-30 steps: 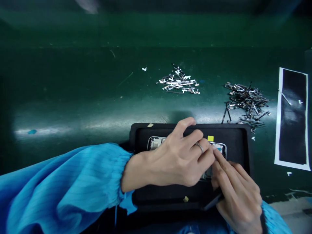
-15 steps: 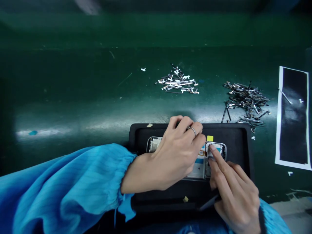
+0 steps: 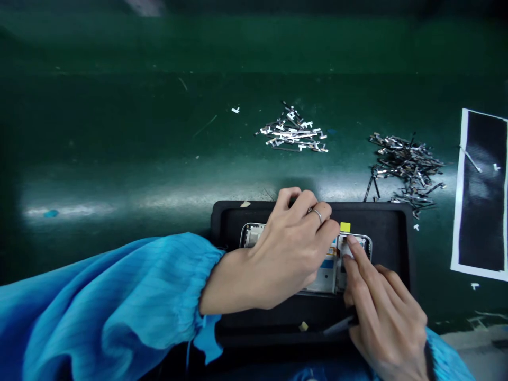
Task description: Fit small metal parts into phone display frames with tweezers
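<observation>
An opened phone frame (image 3: 326,283), silver-edged with blue and white patches inside, lies sideways in a black tray (image 3: 273,324). My left hand (image 3: 291,243), with a ring on one finger, is curled over the middle of the frame and steadies it; its fingertips are hidden. At the frame's right end, my right hand (image 3: 384,312) presses its index fingertip near the top edge. A dark, pointed tool (image 3: 339,326), perhaps tweezers, sticks out to the left from under my right palm. A yellow tab (image 3: 345,227) stands at the frame's upper edge.
Behind the tray, a loose pile of thin flex cables (image 3: 296,132) lies on the green table (image 3: 119,159). A larger dark pile of cables (image 3: 408,161) is at the right. Farther right lies a white-bordered black sheet (image 3: 484,196). Small white scraps are scattered around.
The view has shifted slightly, so most things appear a little farther right. Both hands keep nearly the same pose on the phone frame.
</observation>
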`<act>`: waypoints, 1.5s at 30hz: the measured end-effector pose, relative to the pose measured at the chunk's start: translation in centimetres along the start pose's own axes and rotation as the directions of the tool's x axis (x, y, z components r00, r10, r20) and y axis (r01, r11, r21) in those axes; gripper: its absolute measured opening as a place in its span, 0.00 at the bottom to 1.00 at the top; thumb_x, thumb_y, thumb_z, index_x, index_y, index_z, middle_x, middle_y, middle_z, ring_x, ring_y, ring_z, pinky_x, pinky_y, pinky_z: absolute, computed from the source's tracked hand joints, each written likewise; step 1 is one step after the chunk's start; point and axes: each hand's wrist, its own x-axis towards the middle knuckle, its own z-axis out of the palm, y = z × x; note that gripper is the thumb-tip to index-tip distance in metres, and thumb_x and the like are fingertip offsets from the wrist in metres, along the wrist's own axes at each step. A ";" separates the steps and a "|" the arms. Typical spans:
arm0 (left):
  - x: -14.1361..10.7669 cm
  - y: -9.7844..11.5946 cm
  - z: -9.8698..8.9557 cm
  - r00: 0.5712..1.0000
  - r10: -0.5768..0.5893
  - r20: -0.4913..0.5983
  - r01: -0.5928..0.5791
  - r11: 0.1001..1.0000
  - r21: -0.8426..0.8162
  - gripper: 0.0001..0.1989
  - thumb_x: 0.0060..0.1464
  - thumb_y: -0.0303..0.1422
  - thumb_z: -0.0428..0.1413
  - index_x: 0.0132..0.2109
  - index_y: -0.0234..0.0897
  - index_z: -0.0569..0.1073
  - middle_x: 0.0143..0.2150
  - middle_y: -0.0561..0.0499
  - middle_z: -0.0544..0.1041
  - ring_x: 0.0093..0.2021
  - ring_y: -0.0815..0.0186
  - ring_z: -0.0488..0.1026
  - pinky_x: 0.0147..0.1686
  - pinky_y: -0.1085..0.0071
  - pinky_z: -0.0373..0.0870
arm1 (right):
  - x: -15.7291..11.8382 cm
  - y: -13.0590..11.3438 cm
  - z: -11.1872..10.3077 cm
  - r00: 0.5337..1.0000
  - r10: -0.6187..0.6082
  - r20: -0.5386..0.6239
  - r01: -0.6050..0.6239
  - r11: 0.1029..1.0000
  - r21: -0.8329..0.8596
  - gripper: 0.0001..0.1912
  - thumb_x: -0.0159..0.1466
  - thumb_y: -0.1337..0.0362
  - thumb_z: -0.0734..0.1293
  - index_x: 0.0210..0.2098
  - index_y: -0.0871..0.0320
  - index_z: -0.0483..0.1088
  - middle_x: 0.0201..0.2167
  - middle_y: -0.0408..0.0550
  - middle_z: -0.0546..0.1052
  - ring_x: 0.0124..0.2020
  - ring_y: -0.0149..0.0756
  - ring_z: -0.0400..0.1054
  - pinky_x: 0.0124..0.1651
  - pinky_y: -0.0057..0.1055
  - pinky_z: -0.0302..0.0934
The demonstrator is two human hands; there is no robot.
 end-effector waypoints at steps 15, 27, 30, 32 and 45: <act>-0.2 -0.8 -1.6 0.997 -0.038 0.063 0.041 0.998 -0.048 0.09 0.52 0.20 0.47 0.32 0.31 0.71 0.30 0.48 0.69 0.34 0.62 0.61 0.36 0.61 0.55 | 0.6 0.0 0.0 1.000 -0.014 -0.008 0.015 0.997 0.076 0.17 0.57 0.82 0.50 0.41 0.74 0.65 0.46 0.69 0.67 0.40 0.47 0.68 0.32 0.39 0.62; -0.7 -1.4 -1.8 0.995 -0.095 0.042 0.096 0.995 -0.040 0.12 0.54 0.22 0.46 0.29 0.32 0.73 0.30 0.47 0.69 0.34 0.61 0.61 0.33 0.62 0.56 | 1.1 0.0 -0.1 0.995 -0.093 0.019 0.091 0.993 0.075 0.14 0.58 0.82 0.54 0.41 0.75 0.65 0.47 0.71 0.66 0.40 0.47 0.68 0.33 0.38 0.63; -0.8 -1.3 -1.7 0.994 -0.097 0.044 0.099 0.994 -0.046 0.12 0.54 0.21 0.46 0.28 0.31 0.73 0.29 0.47 0.69 0.34 0.61 0.61 0.34 0.61 0.56 | 1.2 0.1 0.2 0.996 -0.087 0.004 0.086 0.995 0.058 0.14 0.58 0.82 0.54 0.41 0.74 0.65 0.46 0.69 0.67 0.40 0.46 0.68 0.33 0.37 0.63; -0.9 -1.4 -1.8 0.994 -0.095 0.056 0.099 0.994 -0.056 0.12 0.53 0.21 0.46 0.28 0.30 0.72 0.29 0.47 0.69 0.34 0.62 0.60 0.34 0.62 0.57 | 1.1 0.1 0.3 0.997 -0.080 0.010 0.080 0.996 0.050 0.15 0.58 0.82 0.54 0.42 0.74 0.65 0.45 0.69 0.68 0.40 0.46 0.68 0.33 0.37 0.63; -0.8 -1.4 -1.7 0.993 -0.079 0.083 0.084 0.995 -0.060 0.13 0.52 0.20 0.45 0.25 0.31 0.69 0.28 0.48 0.66 0.33 0.63 0.60 0.35 0.62 0.57 | 1.0 0.0 0.1 0.982 -0.165 0.087 0.170 0.984 -0.048 0.18 0.55 0.80 0.53 0.43 0.77 0.64 0.48 0.73 0.64 0.37 0.44 0.69 0.36 0.38 0.63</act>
